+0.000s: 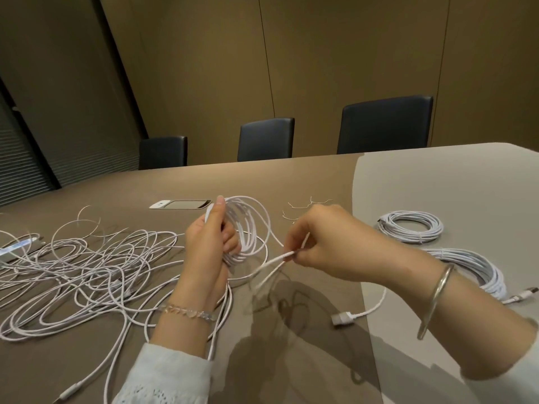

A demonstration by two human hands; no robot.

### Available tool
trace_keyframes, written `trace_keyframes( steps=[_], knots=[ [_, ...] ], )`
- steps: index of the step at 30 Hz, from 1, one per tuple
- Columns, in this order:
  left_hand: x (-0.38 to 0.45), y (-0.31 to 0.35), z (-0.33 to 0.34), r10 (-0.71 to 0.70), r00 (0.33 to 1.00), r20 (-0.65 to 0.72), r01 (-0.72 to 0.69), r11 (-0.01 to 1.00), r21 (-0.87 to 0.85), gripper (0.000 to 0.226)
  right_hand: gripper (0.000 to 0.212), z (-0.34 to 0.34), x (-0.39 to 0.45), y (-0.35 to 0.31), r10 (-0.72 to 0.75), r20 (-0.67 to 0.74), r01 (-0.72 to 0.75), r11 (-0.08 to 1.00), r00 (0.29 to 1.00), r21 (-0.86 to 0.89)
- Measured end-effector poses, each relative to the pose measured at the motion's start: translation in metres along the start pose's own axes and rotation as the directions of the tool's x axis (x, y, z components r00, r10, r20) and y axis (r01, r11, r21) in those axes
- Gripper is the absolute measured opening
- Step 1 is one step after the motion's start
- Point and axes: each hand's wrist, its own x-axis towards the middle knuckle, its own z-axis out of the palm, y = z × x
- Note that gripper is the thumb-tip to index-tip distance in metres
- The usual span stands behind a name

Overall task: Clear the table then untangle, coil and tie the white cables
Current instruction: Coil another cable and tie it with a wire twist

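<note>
My left hand [208, 239] grips a half-wound coil of white cable [248, 225], held upright above the table [291, 176]. My right hand [319, 239] pinches the loose strand of that cable [277, 259] just right of the coil. The strand runs down to a white plug [342, 317] lying on the table. A tangled heap of white cables [78, 266] spreads over the table's left side. Two tied coils lie at the right: one further back [409, 227], one nearer [475, 271] partly hidden behind my right wrist.
A phone [182, 204] lies face up behind the coil. Thin wire ties [303, 207] lie scattered behind my right hand. A flat device [17, 246] sits at the left edge under cables. Three dark chairs [265, 139] stand along the far side.
</note>
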Motion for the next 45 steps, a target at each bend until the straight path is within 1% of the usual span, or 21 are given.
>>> trace_keyframes(
  steps=[3,6,7,9,11,13,15,18,21,23,27,31,33,35,36,37,38,39,40,41,45],
  knots=[
    [0.005,0.001,-0.002,-0.003,0.999,-0.055,0.0,0.999,-0.048,0.039,0.02,-0.002,0.0,-0.002,0.002,-0.082,-0.002,1.0,0.997,0.003],
    [0.012,0.004,-0.004,-0.013,0.998,-0.064,0.007,0.996,-0.087,0.04,0.031,0.0,0.002,-0.003,0.034,-0.285,-0.011,0.997,0.958,0.082],
    [0.014,0.005,-0.004,-0.018,0.998,-0.052,0.012,0.994,-0.107,0.04,0.029,0.001,0.002,0.0,0.033,-0.362,-0.005,0.997,0.932,0.078],
    [0.019,0.007,-0.005,-0.033,0.999,-0.028,0.029,0.99,-0.135,0.04,0.006,-0.001,0.002,0.004,0.036,-0.448,0.025,0.991,0.893,0.128],
    [0.023,0.01,-0.005,-0.042,0.999,-0.02,0.039,0.989,-0.145,0.04,0.033,-0.002,0.001,0.009,0.1,-0.468,0.042,0.958,0.878,0.284],
    [0.026,0.014,-0.004,-0.05,0.998,-0.027,0.045,0.988,-0.15,0.04,0.051,-0.003,-0.002,0.012,0.23,-0.457,0.057,0.845,0.859,0.532],
    [0.028,0.021,-0.005,-0.056,0.998,-0.032,0.049,0.983,-0.176,0.04,0.05,-0.004,-0.006,0.012,0.325,-0.411,0.042,0.74,0.852,0.672],
    [0.032,0.038,-0.012,-0.065,0.997,-0.029,0.056,0.965,-0.255,0.041,0.051,-0.001,-0.018,0.02,0.397,-0.329,-0.106,0.76,0.856,0.641],
    [0.038,0.063,-0.019,-0.073,0.997,-0.032,0.059,0.946,-0.32,0.042,0.038,-0.001,-0.033,0.025,0.407,-0.107,-0.226,0.686,0.907,0.692],
    [0.039,0.077,-0.023,-0.062,0.997,-0.054,0.041,0.946,-0.321,0.043,0.023,-0.001,-0.042,0.024,0.357,0.064,-0.297,0.651,0.932,0.699],
    [0.037,0.089,-0.027,-0.065,0.995,-0.073,0.037,0.942,-0.333,0.043,0.013,0.004,-0.051,0.021,0.287,0.207,-0.348,0.643,0.935,0.682],
    [0.034,0.099,-0.029,-0.061,0.991,-0.123,0.017,0.942,-0.334,0.043,0.003,0.01,-0.064,0.012,0.044,0.352,-0.322,0.523,0.935,0.789],
    [0.032,0.102,-0.032,-0.049,0.988,-0.143,0.002,0.951,-0.309,0.044,0.004,0.017,-0.071,0.008,-0.052,0.366,-0.291,0.509,0.929,0.81],
    [0.029,0.103,-0.033,-0.028,0.988,-0.149,-0.009,0.97,-0.244,0.044,0.016,0.025,-0.074,0.001,-0.07,0.295,-0.187,0.629,0.953,0.755],
    [0.026,0.103,-0.034,-0.018,0.989,-0.149,-0.013,0.979,-0.204,0.045,0.023,0.027,-0.075,-0.005,-0.069,0.228,-0.102,0.743,0.971,0.661],
    [0.025,0.102,-0.034,-0.012,0.989,-0.144,-0.012,0.986,-0.165,0.045,0.027,0.026,-0.074,-0.01,-0.093,0.143,0.008,0.862,0.985,0.506],
    [0.021,0.102,-0.034,-0.01,0.991,-0.137,-0.007,0.992,-0.124,0.045,0.029,0.025,-0.073,-0.017,-0.163,0.061,0.137,0.942,0.985,0.306],
    [0.019,0.101,-0.032,-0.017,0.993,-0.12,0.007,0.996,-0.084,0.044,0.028,0.023,-0.071,-0.024,-0.264,0.008,0.262,0.959,0.964,0.104],
    [0.015,0.1,-0.031,-0.03,0.995,-0.095,0.026,0.999,-0.043,0.044,0.027,0.02,-0.071,-0.031,-0.354,-0.012,0.353,0.934,0.935,-0.046],
    [0.011,0.1,-0.03,-0.046,0.997,-0.061,0.047,0.999,0.007,0.044,0.027,0.017,-0.07,-0.038,-0.411,-0.018,0.406,0.906,0.912,-0.118],
    [-0.015,0.099,-0.02,-0.114,0.983,0.147,0.078,0.97,0.229,0.04,0.019,0.002,-0.063,-0.064,-0.507,-0.062,0.498,0.859,0.86,-0.119]
  ],
)
